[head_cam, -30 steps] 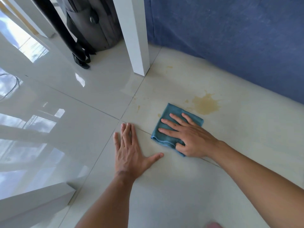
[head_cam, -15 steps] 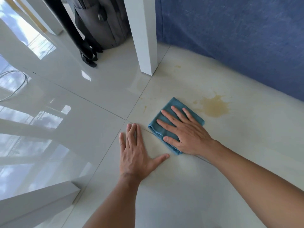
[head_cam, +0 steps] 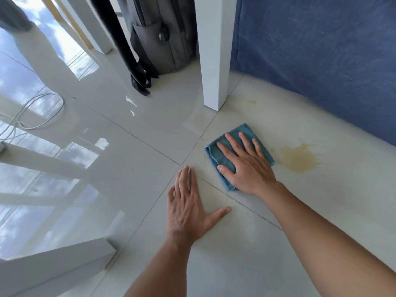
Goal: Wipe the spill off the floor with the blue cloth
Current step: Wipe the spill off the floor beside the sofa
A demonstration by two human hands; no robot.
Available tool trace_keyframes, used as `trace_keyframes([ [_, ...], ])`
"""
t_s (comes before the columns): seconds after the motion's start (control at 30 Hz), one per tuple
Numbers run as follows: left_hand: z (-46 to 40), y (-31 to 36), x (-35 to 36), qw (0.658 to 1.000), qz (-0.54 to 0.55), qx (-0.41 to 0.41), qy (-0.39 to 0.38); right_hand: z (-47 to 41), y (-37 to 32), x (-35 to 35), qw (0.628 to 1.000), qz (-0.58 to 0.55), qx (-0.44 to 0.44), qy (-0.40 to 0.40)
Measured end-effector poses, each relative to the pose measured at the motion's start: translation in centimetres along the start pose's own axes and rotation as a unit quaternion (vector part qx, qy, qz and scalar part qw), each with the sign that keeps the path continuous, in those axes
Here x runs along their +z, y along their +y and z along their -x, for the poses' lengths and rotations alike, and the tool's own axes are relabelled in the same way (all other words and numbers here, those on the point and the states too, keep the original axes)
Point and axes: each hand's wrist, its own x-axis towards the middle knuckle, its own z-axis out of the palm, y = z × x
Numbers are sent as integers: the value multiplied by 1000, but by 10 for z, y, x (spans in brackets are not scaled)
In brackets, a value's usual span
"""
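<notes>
A folded blue cloth (head_cam: 222,155) lies flat on the glossy pale floor tiles. My right hand (head_cam: 246,166) presses on it with fingers straight and spread, covering most of it. A yellowish-brown spill (head_cam: 299,160) stains the tile just right of the cloth, a small gap apart from its edge. A faint small spot (head_cam: 251,102) shows farther back near the white leg. My left hand (head_cam: 189,207) rests flat on the bare floor, left of and nearer than the cloth, thumb pointing right.
A white table leg (head_cam: 214,61) stands behind the cloth. A blue fabric panel (head_cam: 321,61) runs along the right. A grey backpack (head_cam: 162,39) with black straps sits at the back. A white cable (head_cam: 32,116) lies far left; a white bar (head_cam: 53,266) lies at lower left.
My right hand has slid the cloth a little farther from me; the gap to the spill stays about the same. My left hand stays planted. The camera view has shifted.
</notes>
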Motion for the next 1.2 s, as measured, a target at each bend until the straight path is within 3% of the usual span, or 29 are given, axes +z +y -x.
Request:
trace_keyframes([
  [0.27, -32, -36, -12, 998, -15, 54, -25, -4, 6, -1, 999, -17, -48, -12],
  [0.4, -33, -36, -10, 998, -12, 65, -22, -30, 5, -9, 1000, -13, -2, -14],
  [0.63, -35, -37, -13, 997, -13, 69, -23, -38, -6, -7, 999, -38, -38, -10],
  [0.93, -35, -39, -9, 997, -8, 73, -15, -81, -27, -4, 999, -32, 7, -8],
  [1.2, -36, -38, -10, 997, -12, 69, -14, -60, -32, -1, 998, -56, -27, -9],
])
